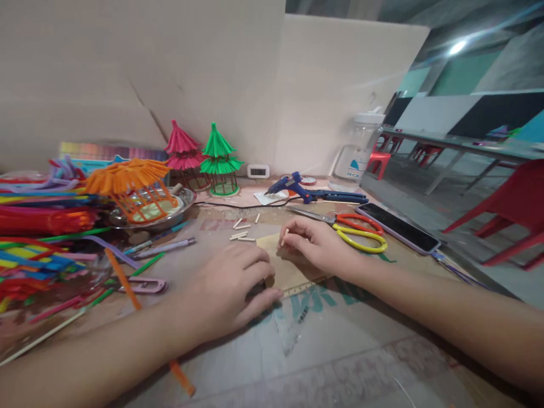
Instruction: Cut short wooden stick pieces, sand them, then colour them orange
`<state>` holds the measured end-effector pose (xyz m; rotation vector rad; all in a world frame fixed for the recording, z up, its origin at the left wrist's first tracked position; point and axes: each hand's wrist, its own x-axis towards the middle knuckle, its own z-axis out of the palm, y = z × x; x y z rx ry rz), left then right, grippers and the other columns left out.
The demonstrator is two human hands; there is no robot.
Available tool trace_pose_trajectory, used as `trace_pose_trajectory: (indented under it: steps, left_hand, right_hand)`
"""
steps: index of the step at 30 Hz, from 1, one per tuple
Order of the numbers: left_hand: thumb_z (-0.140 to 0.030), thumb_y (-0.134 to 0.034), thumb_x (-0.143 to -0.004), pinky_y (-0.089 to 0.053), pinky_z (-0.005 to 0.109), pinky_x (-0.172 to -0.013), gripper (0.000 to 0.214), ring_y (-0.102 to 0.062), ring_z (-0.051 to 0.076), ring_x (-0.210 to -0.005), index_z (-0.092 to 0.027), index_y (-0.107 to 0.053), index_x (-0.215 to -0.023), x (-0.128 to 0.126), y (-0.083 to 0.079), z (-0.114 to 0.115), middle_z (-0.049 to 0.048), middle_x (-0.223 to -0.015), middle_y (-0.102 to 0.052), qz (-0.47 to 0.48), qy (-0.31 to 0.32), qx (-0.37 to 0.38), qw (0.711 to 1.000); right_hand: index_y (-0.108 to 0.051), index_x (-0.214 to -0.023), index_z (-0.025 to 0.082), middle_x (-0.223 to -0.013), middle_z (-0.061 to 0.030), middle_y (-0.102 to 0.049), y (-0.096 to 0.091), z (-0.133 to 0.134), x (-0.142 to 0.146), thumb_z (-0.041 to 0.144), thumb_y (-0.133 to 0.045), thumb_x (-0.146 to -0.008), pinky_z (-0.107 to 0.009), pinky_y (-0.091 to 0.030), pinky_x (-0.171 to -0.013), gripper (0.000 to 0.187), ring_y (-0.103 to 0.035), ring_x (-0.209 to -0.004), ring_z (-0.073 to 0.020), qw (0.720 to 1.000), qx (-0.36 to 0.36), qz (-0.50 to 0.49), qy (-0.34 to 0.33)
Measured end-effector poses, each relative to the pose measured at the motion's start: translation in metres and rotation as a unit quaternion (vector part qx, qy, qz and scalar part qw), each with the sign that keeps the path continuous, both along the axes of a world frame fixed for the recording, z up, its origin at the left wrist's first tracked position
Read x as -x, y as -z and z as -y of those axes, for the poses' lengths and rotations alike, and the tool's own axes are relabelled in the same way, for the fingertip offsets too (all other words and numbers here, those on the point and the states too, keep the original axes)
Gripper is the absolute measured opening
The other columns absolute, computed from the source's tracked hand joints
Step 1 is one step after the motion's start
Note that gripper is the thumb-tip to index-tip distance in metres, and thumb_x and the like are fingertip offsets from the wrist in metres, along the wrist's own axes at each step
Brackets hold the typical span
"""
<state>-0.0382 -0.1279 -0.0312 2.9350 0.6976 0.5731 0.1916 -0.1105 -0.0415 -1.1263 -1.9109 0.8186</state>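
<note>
A short pale stick piece (285,236) is pinched between the thumb and fingers of my right hand (312,243), just above a tan sheet (276,266). Ruler-like marks (302,287) run along the sheet's near edge. My left hand (240,283) lies palm down at the sheet's left side, fingers bent and thumb apart, with its thumb tip at the near edge; its palm side is hidden. Beyond it lie several loose stick pieces (241,234). A clear triangular ruler (292,326) rests on the table in front of the sheet.
Scissors (361,239), a phone (398,228), a blue glue gun (293,184) and a water bottle (357,150) are behind and right. Pink (182,153) and green (220,161) pavilion models stand at the back. An orange model (131,187) sits left, beside bundled pipe cleaners (42,218).
</note>
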Motion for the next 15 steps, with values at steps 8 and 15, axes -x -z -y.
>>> trace_pose_trajectory:
  steps: [8, 15]
  left_hand:
    - [-0.030, -0.053, -0.101, -0.039, 0.033, -0.066, 0.019, -0.057, 0.019, -0.075, -0.022, -0.068, -0.109, 0.004, 0.002, 0.018, 0.0026, -0.083, -0.065, -0.020, 0.115, 0.031, 0.993]
    - [-0.030, -0.049, -0.103, -0.035, 0.034, -0.059, 0.026, -0.058, 0.019, -0.068, -0.023, -0.068, -0.119, 0.008, 0.000, 0.002, 0.0020, -0.079, -0.066, -0.050, 0.158, -0.008, 0.986]
  right_hand:
    - [-0.075, -0.087, 0.019, -0.082, 0.0000, -0.076, -0.025, 0.027, -0.010, 0.016, -0.069, -0.088, -0.023, -0.047, -0.068, 0.007, -0.067, -0.075, -0.0136, 0.971, 0.067, 0.196, -0.118]
    - [-0.073, -0.084, 0.015, -0.090, -0.0046, -0.068, -0.014, 0.035, -0.004, 0.015, -0.068, -0.091, -0.026, -0.045, -0.073, 0.009, -0.062, -0.081, -0.0149, 0.959, -0.074, 0.244, -0.120]
